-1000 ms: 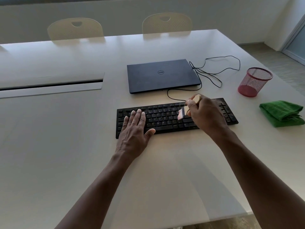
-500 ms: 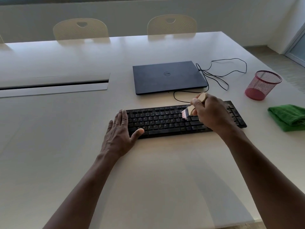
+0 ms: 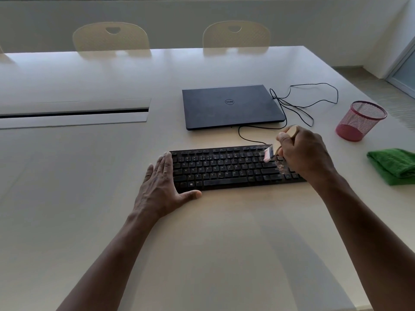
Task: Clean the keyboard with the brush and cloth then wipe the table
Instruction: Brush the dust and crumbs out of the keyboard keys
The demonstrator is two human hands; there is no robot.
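Note:
A black keyboard (image 3: pixel 224 169) lies on the pale table (image 3: pixel 202 243) in front of me. My right hand (image 3: pixel 303 153) grips a small wooden-handled brush (image 3: pixel 269 152), whose pinkish bristles touch the keys near the keyboard's right part, where light crumbs lie. My right hand hides the keyboard's right end. My left hand (image 3: pixel 164 189) rests flat against the keyboard's left end, fingers spread and thumb along its front edge. A folded green cloth (image 3: pixel 393 164) lies at the right edge of the table.
A closed dark laptop (image 3: pixel 231 106) sits behind the keyboard, with a thin black cable (image 3: pixel 303 104) looping to its right. A red mesh cup (image 3: pixel 359 121) stands at the right. A cable slot (image 3: pixel 74 113) runs along the left. Two chairs (image 3: pixel 112 37) stand at the far side.
My left hand has slid off the keys to the keyboard's left end. My right hand has carried the brush rightward along the keys.

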